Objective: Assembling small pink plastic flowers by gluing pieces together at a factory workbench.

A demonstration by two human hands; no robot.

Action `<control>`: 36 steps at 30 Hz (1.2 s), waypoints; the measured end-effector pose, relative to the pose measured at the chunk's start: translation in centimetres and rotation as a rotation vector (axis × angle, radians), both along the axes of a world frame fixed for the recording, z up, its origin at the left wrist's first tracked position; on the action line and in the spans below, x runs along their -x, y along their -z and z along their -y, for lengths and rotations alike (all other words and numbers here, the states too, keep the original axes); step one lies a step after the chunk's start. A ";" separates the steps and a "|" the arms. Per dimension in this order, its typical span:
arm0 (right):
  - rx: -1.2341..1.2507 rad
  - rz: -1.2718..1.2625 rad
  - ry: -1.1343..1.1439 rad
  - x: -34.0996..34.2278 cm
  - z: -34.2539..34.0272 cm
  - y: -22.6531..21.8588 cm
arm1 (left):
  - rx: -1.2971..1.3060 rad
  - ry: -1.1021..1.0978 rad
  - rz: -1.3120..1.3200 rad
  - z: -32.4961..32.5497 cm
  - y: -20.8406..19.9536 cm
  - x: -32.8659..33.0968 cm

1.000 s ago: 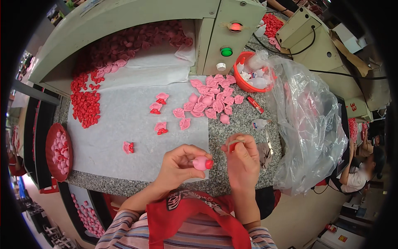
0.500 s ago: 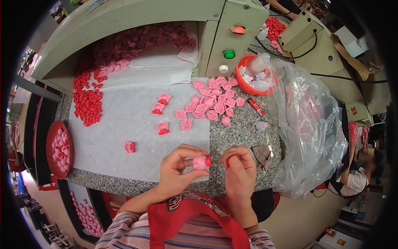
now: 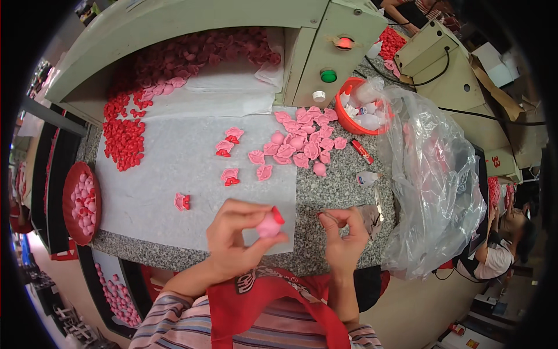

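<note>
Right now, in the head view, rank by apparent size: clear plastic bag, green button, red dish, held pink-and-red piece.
Clear plastic bag
Red dish
Pink-and-red piece in the left hand
Green button

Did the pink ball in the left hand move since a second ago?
Yes: the pink ball in the left hand went left, away from the right edge of the white paper sheet.

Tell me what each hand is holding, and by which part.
Left hand: a pink piece with a red end, held by its pink body between thumb and fingers. Right hand: a thin object, pinched; which part cannot be told.
</note>
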State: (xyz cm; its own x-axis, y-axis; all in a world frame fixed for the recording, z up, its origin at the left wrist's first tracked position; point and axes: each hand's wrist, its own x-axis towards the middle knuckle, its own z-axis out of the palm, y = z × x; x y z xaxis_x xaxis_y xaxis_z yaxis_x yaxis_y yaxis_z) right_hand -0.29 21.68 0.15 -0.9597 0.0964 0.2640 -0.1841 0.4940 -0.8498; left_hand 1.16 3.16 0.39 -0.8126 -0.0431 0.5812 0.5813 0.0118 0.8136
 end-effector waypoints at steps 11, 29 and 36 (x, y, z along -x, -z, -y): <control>0.950 0.283 -0.257 -0.9 1.7 -1.6 | -0.070 0.039 0.283 -2.2 0.7 0.5; 0.311 0.040 -0.233 -0.2 3.6 -2.1 | 0.204 -0.219 0.156 -3.1 1.8 0.5; 0.548 0.120 -0.191 -0.1 3.2 -1.6 | 0.138 -0.120 0.178 -3.1 1.7 0.4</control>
State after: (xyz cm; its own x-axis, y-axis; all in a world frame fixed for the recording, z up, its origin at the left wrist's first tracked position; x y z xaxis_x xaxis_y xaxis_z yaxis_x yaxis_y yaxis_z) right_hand -0.23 18.45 1.73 -0.9935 0.0110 0.1130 -0.1134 -0.0554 -0.9920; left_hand 0.72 6.28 -1.32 -0.8967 -0.0761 0.4361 0.4163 0.1901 0.8891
